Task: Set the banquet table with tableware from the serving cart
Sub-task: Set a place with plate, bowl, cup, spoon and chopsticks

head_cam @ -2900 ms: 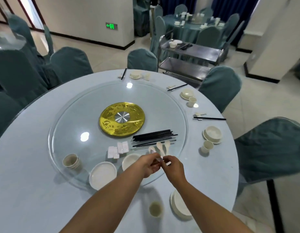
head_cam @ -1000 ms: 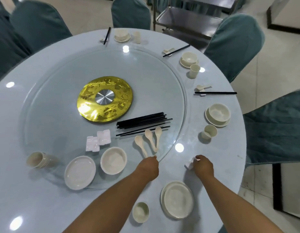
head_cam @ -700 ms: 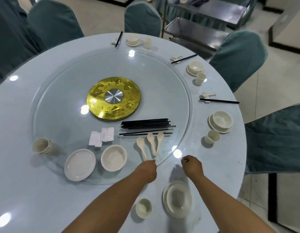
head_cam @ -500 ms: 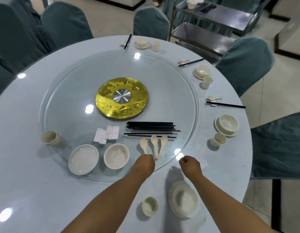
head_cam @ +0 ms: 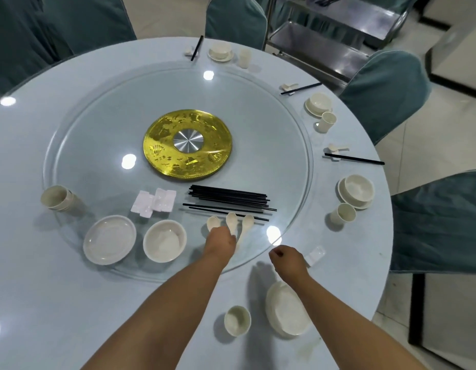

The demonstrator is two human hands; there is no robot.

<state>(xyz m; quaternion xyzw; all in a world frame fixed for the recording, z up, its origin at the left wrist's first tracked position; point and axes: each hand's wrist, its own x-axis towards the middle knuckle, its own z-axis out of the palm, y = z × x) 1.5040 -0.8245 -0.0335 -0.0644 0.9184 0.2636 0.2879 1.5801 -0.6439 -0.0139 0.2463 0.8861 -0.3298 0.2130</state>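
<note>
Spoons [head_cam: 232, 221] lie on the glass turntable [head_cam: 290, 166] under the curled left hand [head_cam: 221, 241], grip unclear; right hand [head_cam: 286, 259] loosely closed, empty; next, one spoon goes beside the rest [head_cam: 315, 254].

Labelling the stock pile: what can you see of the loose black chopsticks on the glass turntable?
The bundle of thin black chopsticks lies flat on the clear glass turntable, between the gold centre disc and three white spoons. Most are bunched roughly parallel; a few nearer ones lie apart. Neither hand touches them.
</note>
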